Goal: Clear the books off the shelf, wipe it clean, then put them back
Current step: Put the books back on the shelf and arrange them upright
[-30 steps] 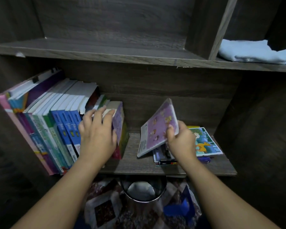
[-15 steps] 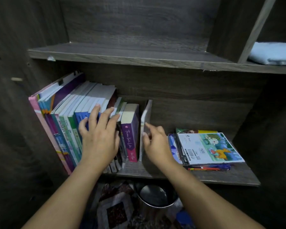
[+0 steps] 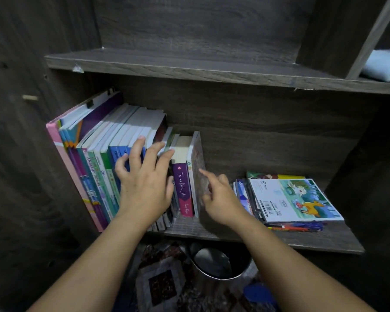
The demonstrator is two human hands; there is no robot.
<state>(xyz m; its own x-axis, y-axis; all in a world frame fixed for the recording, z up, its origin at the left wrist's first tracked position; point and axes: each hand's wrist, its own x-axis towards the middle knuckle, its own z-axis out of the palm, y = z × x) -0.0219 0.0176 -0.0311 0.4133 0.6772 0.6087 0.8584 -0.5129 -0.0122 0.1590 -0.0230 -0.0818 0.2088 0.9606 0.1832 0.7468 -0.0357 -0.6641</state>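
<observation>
The big wooden shelf (image 3: 189, 229) has a side wall (image 3: 32, 154) on the left and another board (image 3: 189, 66) close above it. A long row of books (image 3: 104, 154) fills its left half. These books stand with their backs facing the person. Their long sides go up and down, but they lean left onto the side wall. Their tops sit just under the top board, so there is little room above them.

On the right half, a pile of books (image 3: 291, 199) lies flat, long sides going left to right, near the front edge. Between the row and the pile is a strip of bare shelf.

Under the shelf stands a round metal bin (image 3: 214, 264) on a patterned rug (image 3: 162, 284). A pale cloth (image 3: 383, 66) lies up on the top right.

The left hand (image 3: 144, 185) rests flat on the row. Its grip is apart, with fingers (image 3: 140, 145) spread over the book tops. The right hand (image 3: 221, 199) is in the gap. Its grip is loose and holds nothing. One straight finger (image 3: 204, 173) touches the cover of the thin book (image 3: 197, 158) at the right end of the row. That book stands almost straight, tight beside a purple book (image 3: 182, 188).
</observation>
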